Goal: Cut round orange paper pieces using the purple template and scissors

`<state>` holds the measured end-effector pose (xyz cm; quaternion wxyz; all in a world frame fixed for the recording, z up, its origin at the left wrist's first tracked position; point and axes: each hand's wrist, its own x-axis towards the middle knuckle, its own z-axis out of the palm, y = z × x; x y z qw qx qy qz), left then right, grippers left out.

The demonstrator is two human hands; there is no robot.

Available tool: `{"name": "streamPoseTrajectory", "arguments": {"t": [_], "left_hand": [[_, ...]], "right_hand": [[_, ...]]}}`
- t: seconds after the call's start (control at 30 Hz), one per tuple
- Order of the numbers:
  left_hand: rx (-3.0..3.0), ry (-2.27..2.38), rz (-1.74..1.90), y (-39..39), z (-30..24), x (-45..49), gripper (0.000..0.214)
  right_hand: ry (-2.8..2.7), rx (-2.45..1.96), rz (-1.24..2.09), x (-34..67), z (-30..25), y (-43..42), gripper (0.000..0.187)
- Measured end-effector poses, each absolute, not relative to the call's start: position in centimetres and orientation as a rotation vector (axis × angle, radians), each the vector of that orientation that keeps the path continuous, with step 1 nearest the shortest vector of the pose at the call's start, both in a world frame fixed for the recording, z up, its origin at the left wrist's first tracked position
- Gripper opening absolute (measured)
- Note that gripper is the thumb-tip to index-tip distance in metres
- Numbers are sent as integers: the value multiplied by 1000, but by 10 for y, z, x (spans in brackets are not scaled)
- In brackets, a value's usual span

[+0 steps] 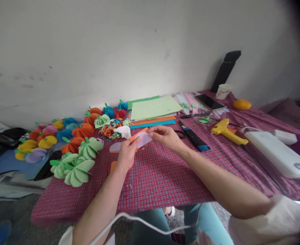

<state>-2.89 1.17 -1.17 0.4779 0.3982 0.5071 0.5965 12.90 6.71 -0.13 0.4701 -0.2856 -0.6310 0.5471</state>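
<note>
Between my hands is an orange paper strip (132,137) with a lilac rounded paper piece (145,139) lying against it. My left hand (128,149) is closed on its lower left part, thumb on top. At the upper right end, the fingertips of my right hand (169,137) are pinched on the papers' edge. Another lilac half-round piece (115,147) on orange paper lies just left of my left hand. More orange paper (113,166) shows beside my left wrist. A black and blue utility knife (194,136) lies right of my right hand.
Paper pumpkins (83,130) crowd the left side, with pale green ones (80,172) nearest. Paper sheets (155,108) are stacked at the back beside paper scraps (114,128). To the right are a yellow glue gun (228,132), phone (209,101), cup (223,91), orange fruit (242,104) and white device (279,153).
</note>
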Motion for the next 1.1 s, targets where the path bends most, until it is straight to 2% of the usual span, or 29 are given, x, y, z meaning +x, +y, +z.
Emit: {"name": "streamPoseTrajectory", "arguments": {"t": [0.2, 0.4, 0.63, 1.1], "left_hand": [[1024, 1284, 1451, 12, -15, -27, 33], [1096, 1331, 1447, 13, -19, -27, 33], [1128, 1326, 1413, 12, -19, -25, 33], [1097, 1323, 1374, 10, -12, -27, 33]], "right_hand": [[-1577, -745, 1297, 127, -6, 69, 20], [-1521, -723, 1387, 126, -5, 69, 17], [-1453, -672, 1515, 124, -7, 67, 33], [-1345, -712, 1548, 125, -6, 69, 36]]}}
